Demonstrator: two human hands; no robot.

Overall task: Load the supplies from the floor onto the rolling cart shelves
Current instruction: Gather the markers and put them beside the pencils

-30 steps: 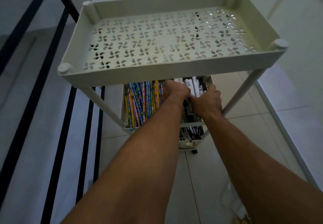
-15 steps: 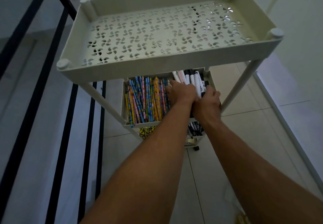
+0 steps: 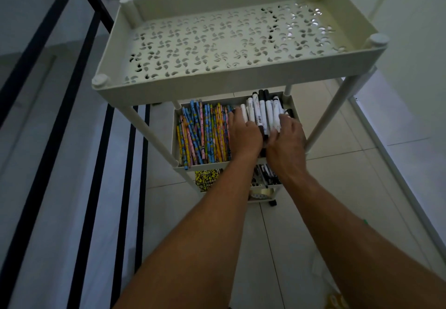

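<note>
Two hands (image 3: 245, 135) (image 3: 286, 137) on many markers (image 3: 261, 113)

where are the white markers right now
In the head view, the white markers lie on the right side of the cart's middle shelf, beside the colourful pencils, between both hands.
</note>
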